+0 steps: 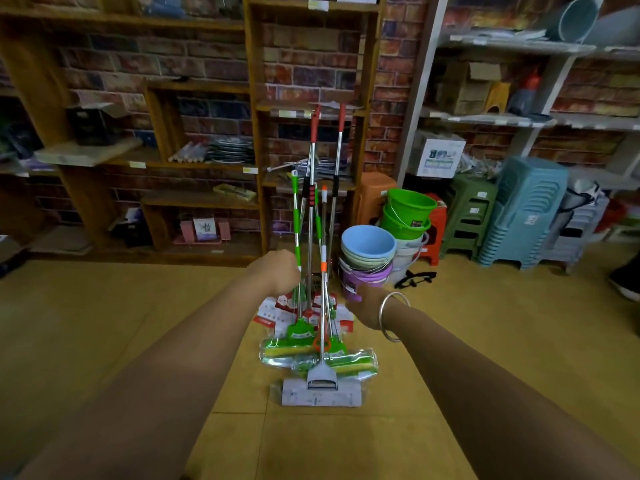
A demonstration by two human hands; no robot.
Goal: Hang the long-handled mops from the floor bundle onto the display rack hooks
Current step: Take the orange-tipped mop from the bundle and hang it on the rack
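Note:
A bundle of several long-handled mops (313, 209) stands upright on the floor against a wooden shelf unit, their sponge heads (318, 355) wrapped in plastic. My left hand (278, 271) is curled around the green-handled mop's shaft (295, 216) at mid height. My right hand (363, 304), with a silver bangle on the wrist, reaches toward the lower shafts just right of the bundle; its fingers are hidden behind the hand, so any contact is unclear. A grey flat mop head (320, 393) lies frontmost on the floor.
Stacked basins (367, 251) and green buckets (408, 213) stand right of the mops. Stacks of plastic stools (523, 209) line the right wall under white shelving. The wooden shelf unit (256, 133) with a brick-pattern backing stands behind. A black hanger (415, 277) lies on the yellow floor.

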